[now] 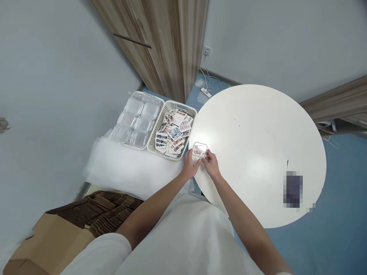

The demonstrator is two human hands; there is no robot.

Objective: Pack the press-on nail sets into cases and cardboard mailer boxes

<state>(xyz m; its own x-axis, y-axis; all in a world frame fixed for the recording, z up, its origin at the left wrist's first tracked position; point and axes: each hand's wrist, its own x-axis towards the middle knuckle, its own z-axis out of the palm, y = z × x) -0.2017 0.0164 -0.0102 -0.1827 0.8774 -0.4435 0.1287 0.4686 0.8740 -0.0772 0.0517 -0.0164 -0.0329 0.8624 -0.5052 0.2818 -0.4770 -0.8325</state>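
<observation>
Two bare hands meet at the near left edge of a round white table [258,126]. Together they hold a small clear case [200,149], which sits low over the tabletop; whether it rests on the surface cannot be told. The left hand [189,166] pinches the case's near left side, and the right hand [211,165] pinches its near right corner, so both sets of fingertips are closed on it and the hands almost touch. Something pinkish shows through the lid, too small to make out.

Just left of the table stands a white slotted basket [187,110] heaped with small printed cards [173,133]. Beside that basket, further left and touching it, is a second container filled with empty clear cases [137,120]. Both sit on a white padded sheet [126,170]. Nearer the person, at the lower left, an open cardboard box [57,240] holds stacked dark brown pieces [97,210].

Behind the baskets rises a wooden cabinet [166,46]. A wall socket [207,50] and a power strip [206,92] lie beyond the table on the blue floor [338,214]. A blurred dark patch [293,189] covers part of the table's right side.
</observation>
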